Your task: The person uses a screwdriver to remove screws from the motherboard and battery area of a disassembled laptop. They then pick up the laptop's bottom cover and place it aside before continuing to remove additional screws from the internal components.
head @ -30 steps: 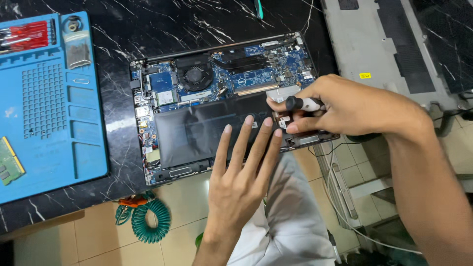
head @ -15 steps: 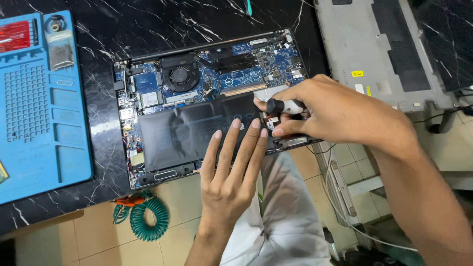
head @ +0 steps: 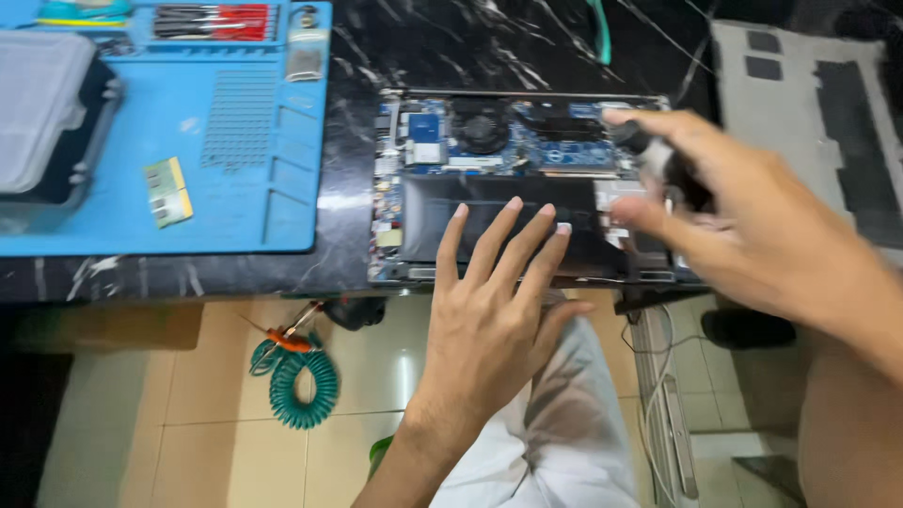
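Note:
An opened laptop (head: 489,141) lies bottom-up on the black marble table, showing its blue circuit board, fan and flat black battery (head: 489,212). My left hand (head: 494,320) is spread flat with its fingertips resting on the battery. My right hand (head: 752,235), blurred, is closed around a small screwdriver (head: 654,155) with a black and white handle, held over the laptop's right side. The tool's tip is hidden by my fingers.
A blue work mat (head: 235,188) lies at the left, with a green memory module (head: 169,193), a rack of red-handled screwdrivers (head: 212,19) and a clear plastic box (head: 42,103). The laptop's grey bottom cover (head: 809,113) is at the right. A green coiled cable (head: 301,381) lies on the floor.
The view has swung left, so the laptop and my hands sit further right. My right hand has lifted with the screwdriver. My left hand still rests on the battery.

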